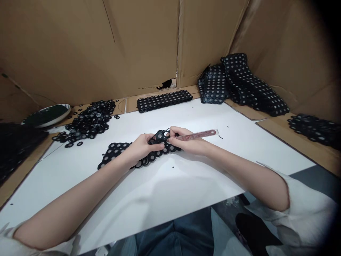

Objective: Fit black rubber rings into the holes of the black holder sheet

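Left grip (141,147) clasping ring sheet (117,151), right grip (186,144) pinching tweezers (199,135), dish (67,106) contents dark green

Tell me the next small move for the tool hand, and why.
Likely press the tip of the reddish tool into the ring it meets: the left hand holds up the ring sheet, and the right hand pinches the tool at that raised edge.

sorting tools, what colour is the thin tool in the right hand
A reddish-pink thin tool; head view.
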Demonstrator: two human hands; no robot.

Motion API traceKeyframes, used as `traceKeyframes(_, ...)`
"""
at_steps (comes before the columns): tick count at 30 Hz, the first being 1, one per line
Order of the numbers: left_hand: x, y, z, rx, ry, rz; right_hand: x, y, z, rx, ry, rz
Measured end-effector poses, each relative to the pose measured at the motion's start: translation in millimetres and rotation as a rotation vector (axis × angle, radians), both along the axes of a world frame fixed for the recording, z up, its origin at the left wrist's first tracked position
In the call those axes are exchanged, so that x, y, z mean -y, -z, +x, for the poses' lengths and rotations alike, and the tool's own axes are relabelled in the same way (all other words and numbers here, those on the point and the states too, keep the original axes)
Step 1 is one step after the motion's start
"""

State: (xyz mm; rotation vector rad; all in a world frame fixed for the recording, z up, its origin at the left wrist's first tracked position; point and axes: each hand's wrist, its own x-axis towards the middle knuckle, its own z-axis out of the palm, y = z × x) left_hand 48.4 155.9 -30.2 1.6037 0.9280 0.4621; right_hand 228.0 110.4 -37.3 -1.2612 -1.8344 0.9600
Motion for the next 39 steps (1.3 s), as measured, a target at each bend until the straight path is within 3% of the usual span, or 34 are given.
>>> traceKeyframes(7,13.8,0.8,7.3,-0.009,-0.093,0.137,5.6,7.4,-14.0,0.288,0.125,0.347)
traceKeyframes(12,15.0,-4.6,6.6,0.029,-0.005,0.135,5.7,6.5,-15.4,0.277,0.170,0.399)
traceKeyframes(14,12.7,-4.6,5.7,0.025,0.022,0.130,4.3,4.3,-12.8,0.210,0.175,0.363)
traceKeyframes(17,9.3,-3.5,5.0,-0.023,0.023,0.116,1.9,0.5,-8.9,0.086,0.181,0.180)
traceKeyframes(20,6.4,-2.5,4.5,-0.050,0.022,0.135,-0.2,-3.3,-6.0,-0.034,0.133,-0.002)
traceKeyframes(25,1.4,-0.7,2.7,-0.035,0.021,0.116,-3.5,-5.7,-0.7,-0.203,0.040,-0.146)
traceKeyframes(32,-2.2,0.8,0.3,0.055,-0.017,0.026,0.0,-8.4,6.6,-0.179,-0.058,-0.264)
traceKeyframes(39,-3.8,2.0,-0.4,0.079,-0.107,-0.014,5.2,-16.8,7.1,-0.320,-0.064,-0.210)
